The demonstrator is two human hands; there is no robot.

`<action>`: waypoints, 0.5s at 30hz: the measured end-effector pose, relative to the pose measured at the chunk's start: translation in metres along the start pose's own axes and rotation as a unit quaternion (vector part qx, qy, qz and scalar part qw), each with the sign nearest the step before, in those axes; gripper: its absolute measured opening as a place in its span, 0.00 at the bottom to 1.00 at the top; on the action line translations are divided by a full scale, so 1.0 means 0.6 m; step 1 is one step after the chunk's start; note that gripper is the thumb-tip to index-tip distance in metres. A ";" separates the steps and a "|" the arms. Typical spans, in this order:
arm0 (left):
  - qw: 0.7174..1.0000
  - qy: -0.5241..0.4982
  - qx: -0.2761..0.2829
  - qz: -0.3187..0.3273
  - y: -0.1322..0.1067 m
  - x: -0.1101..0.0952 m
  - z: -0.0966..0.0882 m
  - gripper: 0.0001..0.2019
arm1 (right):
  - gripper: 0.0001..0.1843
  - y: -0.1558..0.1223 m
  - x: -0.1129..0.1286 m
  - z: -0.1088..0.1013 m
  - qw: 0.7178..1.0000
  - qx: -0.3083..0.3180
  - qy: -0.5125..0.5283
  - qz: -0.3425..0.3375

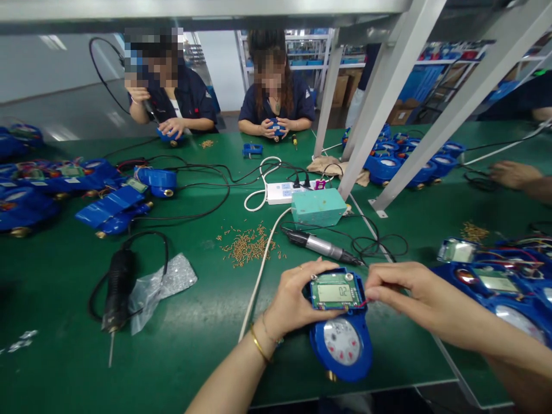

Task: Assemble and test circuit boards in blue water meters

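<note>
Now the blue water meter [340,318] is over the near side of the green workbench [172,345], long axis about twelve to six, LCD board [334,293] at the twelve end, round dial [342,342] at six. Left hand [293,296] clamped on the meter at the board's nine o'clock; right hand [401,293] at its three, thumb and forefinger together, apparently pinching the red wire [363,303], and the nearer hand to it. Electric screwdriver [321,244] lies toward eleven.
</note>
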State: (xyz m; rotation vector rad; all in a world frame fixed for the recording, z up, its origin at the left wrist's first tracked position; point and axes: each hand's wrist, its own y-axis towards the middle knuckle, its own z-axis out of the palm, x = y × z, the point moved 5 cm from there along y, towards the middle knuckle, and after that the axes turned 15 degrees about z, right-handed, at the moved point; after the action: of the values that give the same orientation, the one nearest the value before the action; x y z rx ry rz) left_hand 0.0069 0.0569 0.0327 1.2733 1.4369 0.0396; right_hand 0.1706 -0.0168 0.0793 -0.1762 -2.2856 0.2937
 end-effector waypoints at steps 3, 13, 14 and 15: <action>1.000 -0.003 -0.001 -0.002 0.002 0.001 0.001 0.30 | 0.17 0.001 -0.005 0.001 1.000 -0.023 0.005 0.003; 0.998 -0.018 -0.033 -0.042 -0.003 0.007 0.002 0.29 | 0.21 0.004 -0.044 0.018 0.994 -0.059 0.097 0.003; 0.998 -0.019 -0.038 -0.046 -0.004 0.009 0.002 0.29 | 0.21 0.003 -0.048 0.021 0.992 -0.072 0.106 -0.004; 0.998 -0.020 -0.042 -0.051 -0.005 0.010 0.003 0.28 | 0.21 0.002 -0.052 0.025 0.990 -0.087 0.114 -0.013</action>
State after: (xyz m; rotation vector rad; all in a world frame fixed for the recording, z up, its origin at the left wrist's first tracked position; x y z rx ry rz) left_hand 0.0077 0.0589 0.0259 1.1247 1.4483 0.0067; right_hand 0.1801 -0.0246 0.0468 -0.2555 -2.0825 0.0552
